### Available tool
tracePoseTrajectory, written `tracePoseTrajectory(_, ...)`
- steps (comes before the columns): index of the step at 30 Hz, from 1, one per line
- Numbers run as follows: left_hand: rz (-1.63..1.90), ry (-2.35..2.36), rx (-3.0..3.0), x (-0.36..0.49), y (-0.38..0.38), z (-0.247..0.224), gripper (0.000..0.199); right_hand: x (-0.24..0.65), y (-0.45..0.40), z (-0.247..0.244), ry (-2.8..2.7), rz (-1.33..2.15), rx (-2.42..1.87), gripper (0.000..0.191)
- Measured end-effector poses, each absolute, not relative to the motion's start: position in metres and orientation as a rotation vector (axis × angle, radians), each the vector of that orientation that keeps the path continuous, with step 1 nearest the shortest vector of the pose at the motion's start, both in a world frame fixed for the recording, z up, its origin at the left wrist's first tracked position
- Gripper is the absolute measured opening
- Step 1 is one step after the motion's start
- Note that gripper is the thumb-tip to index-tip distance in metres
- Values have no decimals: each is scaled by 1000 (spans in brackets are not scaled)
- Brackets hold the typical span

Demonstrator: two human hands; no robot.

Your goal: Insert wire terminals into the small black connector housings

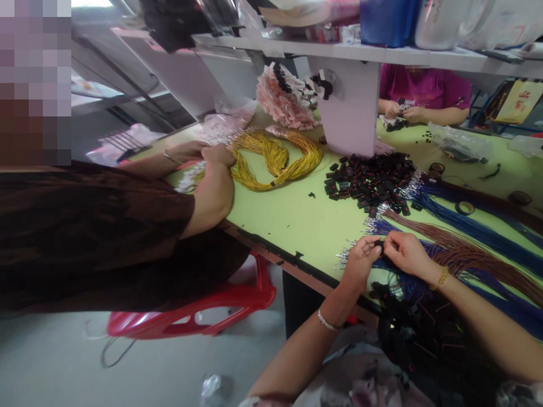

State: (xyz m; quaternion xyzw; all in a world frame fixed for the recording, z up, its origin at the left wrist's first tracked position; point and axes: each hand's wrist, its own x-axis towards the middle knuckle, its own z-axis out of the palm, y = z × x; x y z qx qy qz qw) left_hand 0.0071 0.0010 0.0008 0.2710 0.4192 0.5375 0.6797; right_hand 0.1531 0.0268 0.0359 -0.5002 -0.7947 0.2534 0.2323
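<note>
My left hand [360, 260] is closed around a small black part [379, 243], held between thumb and fingers. Pinched against the same part from the right is my right hand [403, 251]; its fingertips are too small to make out fully. Under and beside both hands lie bundles of blue wires [449, 206] and brown wires [458, 249] with silvery metal ends [343, 257]. A heap of black connector housings [369, 178] sits just beyond them. More black parts [428, 333] lie in a dark pile near my lap.
A person in dark clothes at the left handles yellow wire bundles [275, 158] on the green table [271, 215]. Opposite, a person in a magenta shirt [428, 90] works. A shelf [292, 48] spans above; a red stool [190, 316] stands below. Tape rolls [464, 208] lie right.
</note>
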Motion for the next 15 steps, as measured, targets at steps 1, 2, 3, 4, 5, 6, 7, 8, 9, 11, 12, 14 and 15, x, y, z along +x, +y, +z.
tracePoseTrajectory(1,1202,951,608,7,1,1,33,154,27,37,-2203,699,-1350,19)
tracePoseTrajectory(2,1196,951,593,7,1,2,33,155,28,38,-2218,714,-1325,20)
tracePoseTrajectory(3,1187,943,571,7,1,3,34,157,29,38,-2231,739,-1301,20)
tracePoseTrajectory(4,1179,933,549,6,1,4,34,158,30,39,-2242,771,-1280,20)
tracePoseTrajectory(5,1175,925,535,6,1,5,34,159,31,38,-2247,801,-1272,19)
tracePoseTrajectory(6,1171,922,531,6,2,5,34,159,31,38,-2244,823,-1278,19)
tracePoseTrajectory(7,1170,922,536,6,2,4,34,158,31,37,-2238,836,-1294,19)
tracePoseTrajectory(8,1171,926,546,6,3,3,34,158,30,35,-2227,836,-1317,18)
tracePoseTrajectory(9,1172,933,557,6,4,2,34,157,30,34,-2213,830,-1339,18)
tracePoseTrajectory(11,1164,946,586,6,5,1,32,156,30,33,-2190,837,-1354,17)
tracePoseTrajectory(12,1166,961,608,6,4,2,31,157,31,34,-2186,870,-1339,17)
tracePoseTrajectory(14,1215,1017,703,7,-3,10,26,162,35,38,-2159,986,-1293,21)
tracePoseTrajectory(15,1257,1056,786,9,-10,16,24,165,38,40,-2141,1048,-1273,24)
